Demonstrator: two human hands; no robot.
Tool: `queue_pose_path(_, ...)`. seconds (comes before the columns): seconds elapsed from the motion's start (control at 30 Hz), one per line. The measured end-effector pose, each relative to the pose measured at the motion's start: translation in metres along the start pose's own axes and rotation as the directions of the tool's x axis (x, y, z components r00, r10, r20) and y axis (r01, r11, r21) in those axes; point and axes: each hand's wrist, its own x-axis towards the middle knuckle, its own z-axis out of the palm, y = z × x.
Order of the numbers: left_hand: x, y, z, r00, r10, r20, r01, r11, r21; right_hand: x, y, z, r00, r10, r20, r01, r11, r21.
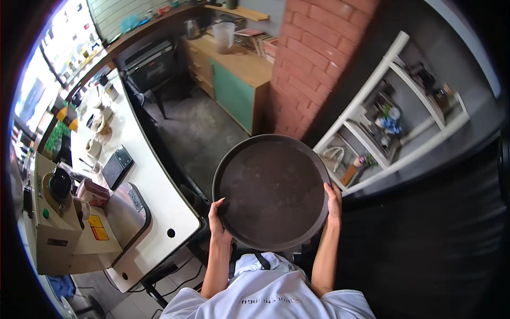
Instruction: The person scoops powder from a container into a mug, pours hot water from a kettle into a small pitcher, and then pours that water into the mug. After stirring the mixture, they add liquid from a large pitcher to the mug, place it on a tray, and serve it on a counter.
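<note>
A round dark brown tray [272, 191] with a raised rim is held in front of my white shirt, and nothing lies on it. My left hand [218, 219] grips its lower left edge, with the thumb over the rim. On the right edge, my right hand [333, 202] holds the rim the same way, thumb on top. The fingers of both hands are mostly hidden under the tray.
A white counter [159, 196] on the left bears a scale [117, 167], a machine [58, 212] and cups. Farther off stand a wooden cabinet [232, 95] with a jug [223, 37] and a brick pillar [308, 58]. White shelves [366, 143] are at the right.
</note>
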Motion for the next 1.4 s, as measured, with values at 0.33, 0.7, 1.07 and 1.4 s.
queue_pose_path(0.33,0.114,0.044,0.046,0.991,0.130,-0.010,-0.130,0.978,-0.165,0.171,-0.010,0.089,0.951,0.181,0.250,-0.215,0.970,0.115)
queue_pose_path(0.7,0.150,0.102,0.031,0.898,0.391,-0.202,-0.427,0.883,-0.194,0.292,0.019,0.236,0.711,0.332,0.620,-0.417,0.909,-0.008)
queue_pose_path(1.07,0.239,0.173,0.051,0.791,0.540,-0.288,-0.600,0.777,-0.192,0.411,0.061,0.383,0.588,0.355,0.727,-0.414,0.904,-0.107)
queue_pose_path(1.4,0.363,0.247,0.102,0.776,0.544,-0.319,-0.588,0.807,-0.054,0.547,0.072,0.450,0.648,0.305,0.698,-0.319,0.941,-0.114)
